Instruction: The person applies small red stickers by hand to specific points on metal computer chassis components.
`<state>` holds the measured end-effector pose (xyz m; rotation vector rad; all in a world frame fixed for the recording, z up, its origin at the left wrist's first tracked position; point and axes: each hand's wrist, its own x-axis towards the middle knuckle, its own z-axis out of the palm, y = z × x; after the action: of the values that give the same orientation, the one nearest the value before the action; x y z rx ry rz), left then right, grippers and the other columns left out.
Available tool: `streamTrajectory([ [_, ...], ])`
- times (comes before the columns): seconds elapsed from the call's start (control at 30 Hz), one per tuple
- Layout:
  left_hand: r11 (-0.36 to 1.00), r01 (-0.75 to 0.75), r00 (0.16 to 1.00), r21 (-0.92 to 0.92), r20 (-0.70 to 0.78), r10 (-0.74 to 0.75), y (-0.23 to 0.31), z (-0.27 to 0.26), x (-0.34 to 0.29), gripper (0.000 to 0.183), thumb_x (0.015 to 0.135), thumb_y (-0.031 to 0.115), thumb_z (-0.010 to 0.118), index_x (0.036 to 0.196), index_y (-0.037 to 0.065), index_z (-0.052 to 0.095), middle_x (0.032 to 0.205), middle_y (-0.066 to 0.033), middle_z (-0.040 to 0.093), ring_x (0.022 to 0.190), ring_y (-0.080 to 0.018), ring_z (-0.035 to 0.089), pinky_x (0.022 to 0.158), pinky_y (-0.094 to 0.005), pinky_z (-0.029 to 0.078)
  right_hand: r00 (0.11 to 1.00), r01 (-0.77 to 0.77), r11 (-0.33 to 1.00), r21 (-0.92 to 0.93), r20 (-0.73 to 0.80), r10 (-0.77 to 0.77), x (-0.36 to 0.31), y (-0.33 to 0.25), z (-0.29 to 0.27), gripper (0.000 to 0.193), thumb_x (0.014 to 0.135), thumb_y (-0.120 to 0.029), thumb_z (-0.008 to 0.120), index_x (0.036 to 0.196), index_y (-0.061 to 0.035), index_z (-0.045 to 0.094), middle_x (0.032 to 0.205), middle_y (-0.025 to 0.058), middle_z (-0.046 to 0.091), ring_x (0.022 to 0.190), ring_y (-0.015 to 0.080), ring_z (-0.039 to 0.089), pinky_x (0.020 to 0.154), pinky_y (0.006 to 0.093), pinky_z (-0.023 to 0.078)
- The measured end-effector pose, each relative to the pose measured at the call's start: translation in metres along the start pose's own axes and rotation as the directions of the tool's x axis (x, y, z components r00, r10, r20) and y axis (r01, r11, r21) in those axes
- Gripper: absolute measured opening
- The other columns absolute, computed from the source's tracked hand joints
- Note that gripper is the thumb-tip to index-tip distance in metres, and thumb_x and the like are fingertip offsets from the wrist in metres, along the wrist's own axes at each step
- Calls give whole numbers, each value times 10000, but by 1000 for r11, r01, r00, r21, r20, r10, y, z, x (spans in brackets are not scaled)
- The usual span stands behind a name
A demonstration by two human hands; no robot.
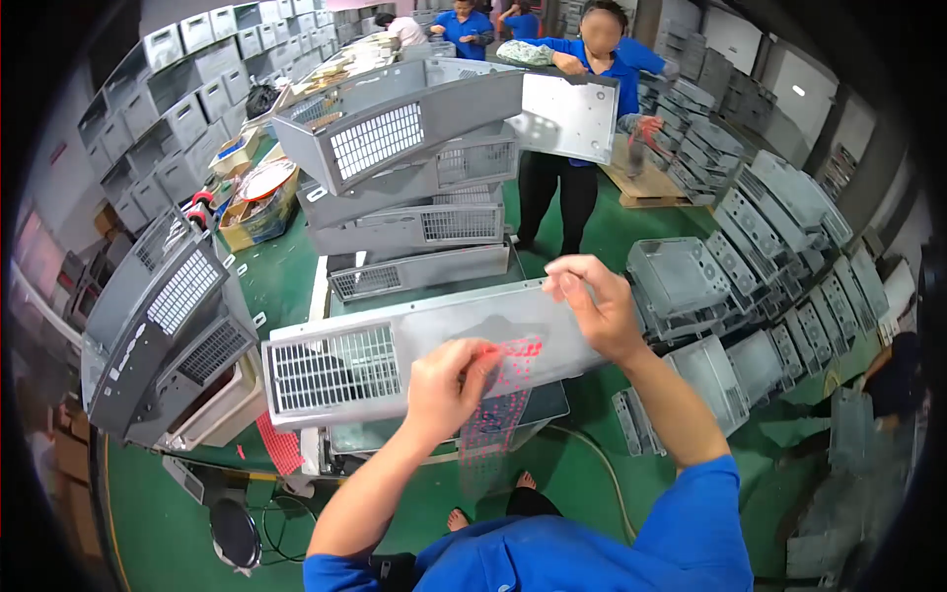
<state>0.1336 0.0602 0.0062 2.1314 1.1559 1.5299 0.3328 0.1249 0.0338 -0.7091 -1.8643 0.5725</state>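
Note:
A long grey metal housing (444, 321) with a slotted grille at its left end lies across in front of me. Over its near edge, my left hand (449, 387) pinches a clear sheet (491, 434) printed with rows of small red marks. The sheet's lower part hangs down past the housing, toward my feet. Above the housing's right part my right hand (600, 308) is raised, thumb and fingertips drawn together. Anything between those fingertips is too small to make out.
More grey housings (414, 163) are stacked just beyond, and others (173, 326) at left. A co-worker (582, 59) in blue stands behind, by a pale panel (567, 116). Grey castings (681, 276) pile up at right. A hose (617, 483) crosses the green floor.

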Motion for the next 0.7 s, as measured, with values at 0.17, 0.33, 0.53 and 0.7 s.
streamTrajectory([
  [0.17, 834, 362, 924, -416, 44, -379, -1, 25, 22, 93, 812, 78, 600, 815, -15, 608, 642, -28, 607, 581, -42, 535, 518, -196, 431, 991, -133, 943, 306, 57, 121, -5, 16, -6, 162, 892, -92, 446, 992, 12, 518, 939, 67, 547, 858, 118, 519, 785, 255, 419],
  [0.33, 785, 400, 904, -473, 64, -422, 1, 39, 28, 88, 817, 71, 597, 829, -16, 610, 675, -12, 610, 605, -43, 538, 533, -180, 440, 994, -2, 975, 221, 106, -22, -3, 12, -8, 192, 735, 8, 621, 921, 14, 575, 906, 100, 569, 803, 153, 555, 725, 254, 448],
  [0.53, 754, 440, 887, -489, 103, -451, 0, 39, 29, 93, 822, 59, 586, 855, -24, 611, 703, -21, 613, 638, -44, 540, 559, -174, 440, 985, -119, 950, 288, 155, 76, -5, 18, -10, 128, 744, -2, 625, 869, 16, 599, 837, 88, 595, 747, 148, 574, 677, 242, 457],
  [0.7, 749, 392, 911, -534, 110, -398, 0, 36, 30, 105, 822, 34, 576, 900, -22, 618, 762, -27, 620, 679, -36, 535, 584, -172, 439, 995, -69, 982, 176, 84, 54, -2, 11, -6, 126, 728, -24, 642, 851, -16, 614, 822, 73, 600, 725, 162, 568, 632, 256, 453],
])
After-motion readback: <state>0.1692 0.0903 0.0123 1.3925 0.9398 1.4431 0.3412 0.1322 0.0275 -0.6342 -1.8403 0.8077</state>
